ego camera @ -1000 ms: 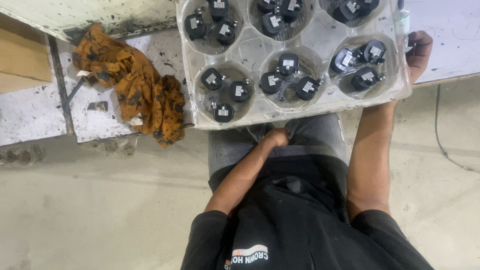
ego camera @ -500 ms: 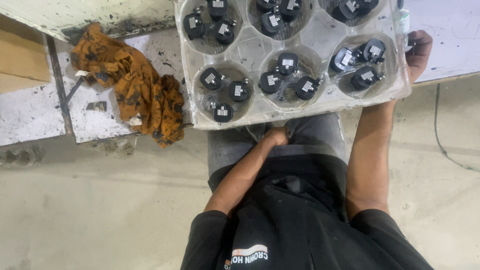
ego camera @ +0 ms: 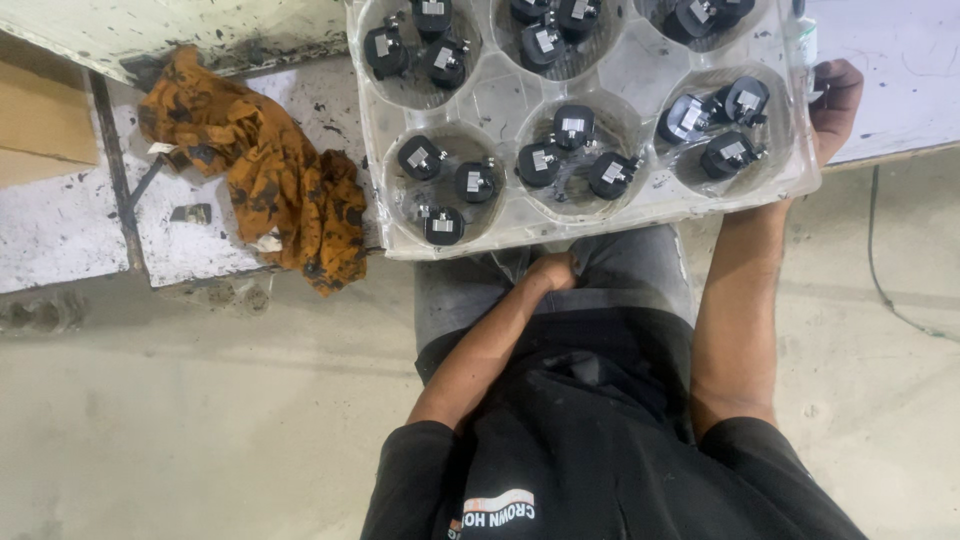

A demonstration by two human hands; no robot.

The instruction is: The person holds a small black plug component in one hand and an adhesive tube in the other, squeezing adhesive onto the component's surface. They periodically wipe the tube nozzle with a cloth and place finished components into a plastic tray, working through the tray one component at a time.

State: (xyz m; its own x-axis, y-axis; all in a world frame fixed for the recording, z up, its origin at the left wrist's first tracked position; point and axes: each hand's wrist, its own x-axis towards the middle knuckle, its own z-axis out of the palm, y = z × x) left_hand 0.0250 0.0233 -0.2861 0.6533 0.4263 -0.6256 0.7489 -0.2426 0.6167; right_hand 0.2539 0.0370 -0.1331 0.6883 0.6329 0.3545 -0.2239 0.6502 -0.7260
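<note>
Tray [ego camera: 640, 75]: clear moulded plastic, round wells, sitting at the near edge of the counter [ego camera: 70, 220] and overhanging it toward the person's lap. Top of the tray is cut off by the frame

Each visible well holds black parts [ego camera: 565, 150] with small pale labels and metal pins, two or three per well. Near row: three in the left well, three in the middle, three or so in the right

Right hand [ego camera: 835, 100]: at the tray's right edge, fingers curled on the rim, thumb side facing the camera. Grip is closed on the tray rim; fingertips are hidden behind the plastic, so how far they wrap under can't be told. Forearm runs straight down from there to the shoulder

Left hand [ego camera: 552, 268]: below the tray's near edge, just under the middle well, resting against the lap. Fingers are tucked under the tray and mostly hidden. Can't tell whether that grip is closed on the tray's underside or just loose against the trousers

Rag [ego camera: 260, 175]: orange with dark stains, crumpled on the counter just left of the tray, its right end touching or nearly touching the tray's left corner, lower end drooping over the counter edge

Counter surface is white, scuffed and spotted. Concrete floor [ego camera: 180, 420] below. A thin dark cable [ego camera: 890, 290] runs on the floor at right
</note>
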